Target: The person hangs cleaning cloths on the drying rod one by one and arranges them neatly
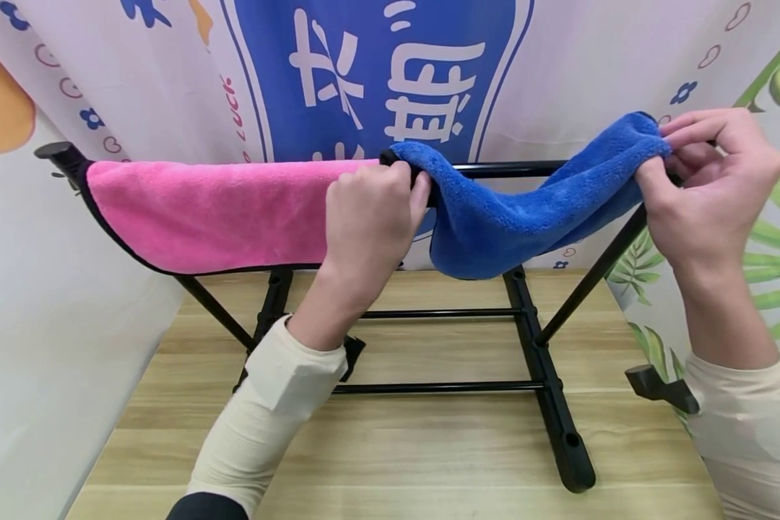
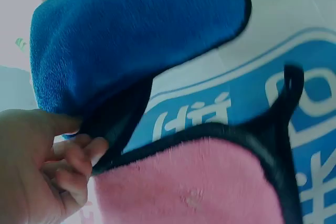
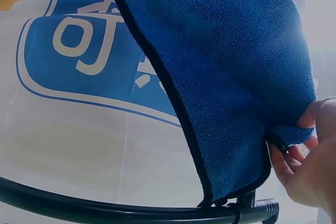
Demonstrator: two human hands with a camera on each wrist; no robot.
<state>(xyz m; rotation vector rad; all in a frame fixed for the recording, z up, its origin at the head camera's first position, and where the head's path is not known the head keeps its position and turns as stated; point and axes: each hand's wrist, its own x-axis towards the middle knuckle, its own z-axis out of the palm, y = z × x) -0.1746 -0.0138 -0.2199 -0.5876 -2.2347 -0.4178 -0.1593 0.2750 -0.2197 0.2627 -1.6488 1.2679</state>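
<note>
A blue plush towel (image 1: pixel 513 217) with dark edging drapes over the top bar of a black rack (image 1: pixel 503 170), sagging between both hands. My left hand (image 1: pixel 370 224) pinches its left end, right beside the edge of a pink towel (image 1: pixel 221 213) that hangs on the bar's left half. In the left wrist view, thumb and fingers close on the dark edging of the blue towel (image 2: pixel 142 30). Raised at the bar's right end, my right hand (image 1: pixel 708 180) pinches the other end of the blue towel, also seen bunched between fingers and thumb in the right wrist view.
The rack's feet (image 1: pixel 575 462) stand on a wood-grain tabletop (image 1: pixel 429 448). Behind it hangs a printed curtain (image 1: pixel 578 79) with blue and white lettering. A leaf-patterned wall covering (image 1: pixel 776 267) lies to the right. A small hanging loop (image 2: pixel 294 77) sticks out from the pink towel's corner.
</note>
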